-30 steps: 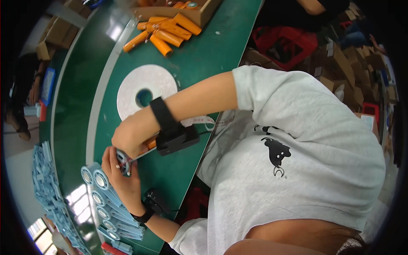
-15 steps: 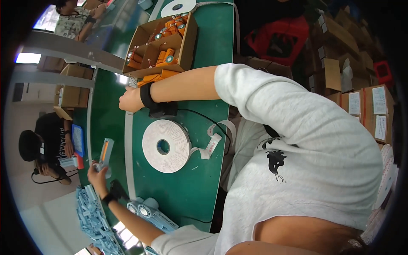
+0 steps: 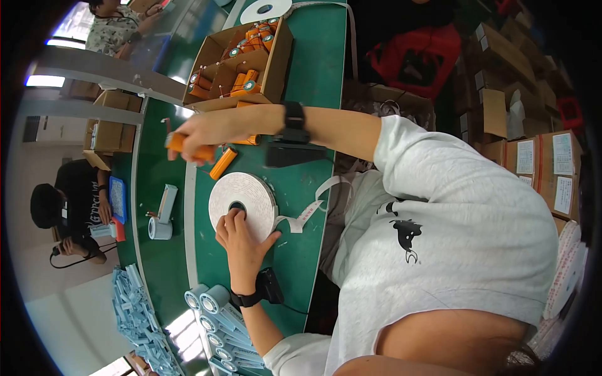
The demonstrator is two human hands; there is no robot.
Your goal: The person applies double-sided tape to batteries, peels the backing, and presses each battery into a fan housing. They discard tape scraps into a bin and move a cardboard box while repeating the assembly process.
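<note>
My right hand (image 3: 210, 131), reaching in at the top, is closed around an orange battery pack (image 3: 183, 145) with a thin wire. Under it, another orange battery (image 3: 223, 164) lies on the green bench beside a big roll of white tape (image 3: 233, 188). My left hand (image 3: 241, 235) rests on that roll, fingertips at its core and thumb at its rim. From the roll, a loose tape end (image 3: 304, 218) trails right. Left of the roll, a light blue fan housing (image 3: 164, 210) sits on the far bench strip.
A divided cardboard box (image 3: 283, 69) of orange batteries stands at the top. Several light blue fan housings (image 3: 219, 313) are grouped at the bottom, near a heap of blue parts (image 3: 135, 319). Across the bench, a person (image 3: 78, 194) works beside a blue tray (image 3: 117, 199).
My left hand has let go of the light blue housing on the far strip and moved right onto the tape roll. My right hand now carries an orange battery pack.
</note>
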